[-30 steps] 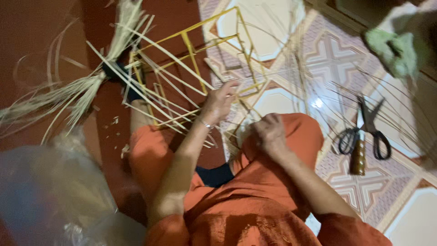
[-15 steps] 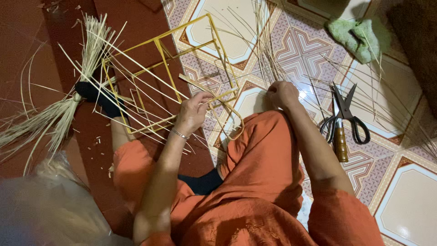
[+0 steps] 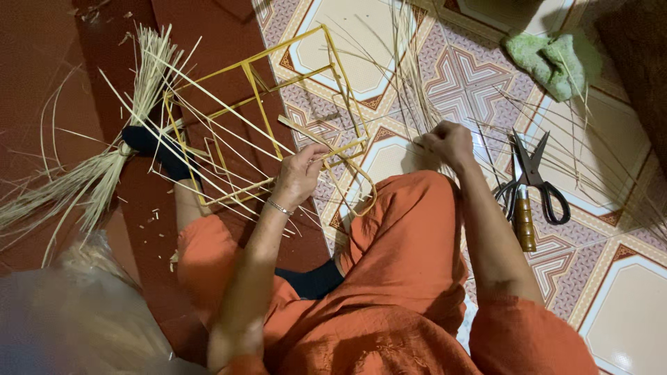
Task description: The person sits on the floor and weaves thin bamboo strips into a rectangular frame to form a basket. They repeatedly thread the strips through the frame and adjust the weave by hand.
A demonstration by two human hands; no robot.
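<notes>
The left hand is closed on a pale strip at the near edge of the yellow frame, which lies on the floor ahead of it. The right hand pinches thin straw strands running away from the person; the scissors lie just right of it

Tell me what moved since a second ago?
The right hand slid off the orange knee toward the loose thin straw strips on the tiled floor and pinches them. The left hand kept holding the yellow strip-woven square frame. The black-handled scissors stayed put.
</notes>
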